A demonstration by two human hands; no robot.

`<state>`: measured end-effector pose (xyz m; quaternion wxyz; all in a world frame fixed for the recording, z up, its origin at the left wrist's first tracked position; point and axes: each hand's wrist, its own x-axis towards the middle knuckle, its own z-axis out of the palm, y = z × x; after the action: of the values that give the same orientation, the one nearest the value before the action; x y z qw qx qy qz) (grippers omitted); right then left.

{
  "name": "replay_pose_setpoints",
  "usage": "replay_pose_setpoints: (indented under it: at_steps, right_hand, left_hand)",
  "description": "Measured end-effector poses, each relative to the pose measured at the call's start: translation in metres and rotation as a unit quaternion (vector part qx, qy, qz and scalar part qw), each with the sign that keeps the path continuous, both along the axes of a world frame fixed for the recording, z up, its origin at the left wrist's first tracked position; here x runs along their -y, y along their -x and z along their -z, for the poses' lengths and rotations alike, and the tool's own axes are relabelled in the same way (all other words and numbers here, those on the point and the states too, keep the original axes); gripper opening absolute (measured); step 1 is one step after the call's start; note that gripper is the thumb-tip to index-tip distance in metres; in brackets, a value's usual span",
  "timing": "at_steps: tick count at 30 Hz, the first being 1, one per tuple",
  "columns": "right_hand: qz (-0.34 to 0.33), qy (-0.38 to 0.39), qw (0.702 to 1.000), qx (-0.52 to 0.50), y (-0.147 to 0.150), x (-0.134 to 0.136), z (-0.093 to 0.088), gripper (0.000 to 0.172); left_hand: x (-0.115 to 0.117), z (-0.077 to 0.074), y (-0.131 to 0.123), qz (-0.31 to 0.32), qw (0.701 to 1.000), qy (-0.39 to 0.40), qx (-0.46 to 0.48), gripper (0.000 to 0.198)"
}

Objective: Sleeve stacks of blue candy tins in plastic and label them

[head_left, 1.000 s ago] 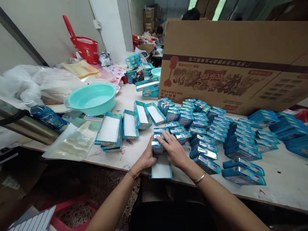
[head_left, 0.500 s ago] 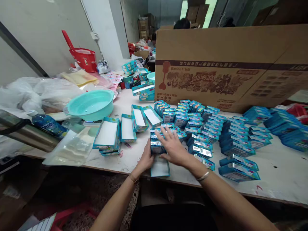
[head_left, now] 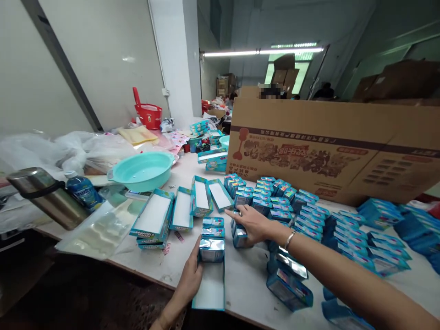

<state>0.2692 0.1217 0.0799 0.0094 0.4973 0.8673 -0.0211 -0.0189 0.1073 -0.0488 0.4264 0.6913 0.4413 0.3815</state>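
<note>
- ok so the left hand (head_left: 188, 277) is loosely open, pressed along the left wall of an open tray (head_left: 209, 288); can't tell if it's really gripping
- tray sits right at 3 o'clock from that hand, with shiny blue packs (head_left: 211, 251) standing in its far end, around 1 o'clock from the palm, near end showing bare white floor
- right hand (head_left: 252, 224) is half curled over a couple more packs (head_left: 239, 236), which are at about 9 o'clock and touching it; can't tell how tight the hold is
- from the right hand, the tray is down at roughly 8 o'clock, just beside those packs
- big bunch of standing packs (head_left: 311, 220) out at 2–3 o'clock from the right hand, cardboard carton (head_left: 292, 123) behind at 1
- spare trays (head_left: 154, 215) and a turquoise basin (head_left: 142, 167) around 11 from the left hand
</note>
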Motion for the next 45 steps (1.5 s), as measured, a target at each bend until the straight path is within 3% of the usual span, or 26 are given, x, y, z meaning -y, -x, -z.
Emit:
replay_pose_setpoints:
  at_steps: [5, 8, 13, 17, 20, 23, 26, 29, 41, 45]
  right_hand:
    - [0.097, 0.047, 0.993, 0.057, 0.013, 0.003, 0.000, 0.127]
    - [0.122, 0.034, 0.990, 0.062, 0.021, 0.016, -0.008, 0.115]
    - [0.152, -0.090, 0.981, 0.084, 0.020, 0.070, -0.046, 0.099]
    - [0.114, -0.087, 0.989, -0.039, 0.021, 0.097, -0.071, 0.106]
    - [0.083, -0.014, 0.991, -0.105, 0.039, 0.096, -0.062, 0.110]
    - [0.077, 0.032, 0.993, -0.084, 0.065, 0.082, -0.041, 0.113]
    - [0.085, 0.034, 0.995, -0.040, 0.088, 0.069, -0.028, 0.110]
    - [0.083, 0.023, 0.996, -0.015, 0.100, 0.063, -0.027, 0.105]
    - [0.074, 0.036, 0.996, -0.036, 0.100, 0.067, -0.012, 0.102]
    - [0.055, 0.027, 0.997, -0.045, 0.098, 0.073, -0.001, 0.097]
  left_hand:
    - [-0.012, 0.008, -0.020, -0.014, 0.999, -0.019, 0.042, 0.082]
    - [-0.021, 0.009, -0.032, -0.029, 0.997, -0.022, 0.064, 0.084]
    - [-0.031, -0.001, -0.057, -0.010, 0.995, -0.019, 0.095, 0.086]
    - [-0.044, -0.008, -0.068, 0.046, 0.990, 0.034, 0.130, 0.092]
    - [-0.045, -0.006, -0.062, 0.081, 0.975, 0.095, 0.184, 0.099]
    - [-0.033, 0.003, -0.050, 0.111, 0.958, 0.124, 0.233, 0.095]
    - [-0.019, 0.008, -0.041, 0.117, 0.959, 0.111, 0.233, 0.080]
    - [-0.013, 0.008, -0.037, 0.104, 0.967, 0.095, 0.211, 0.070]
    - [-0.012, -0.007, -0.026, 0.140, 0.975, 0.086, 0.149, 0.072]
    - [-0.006, -0.010, -0.010, 0.198, 0.971, 0.083, 0.101, 0.082]
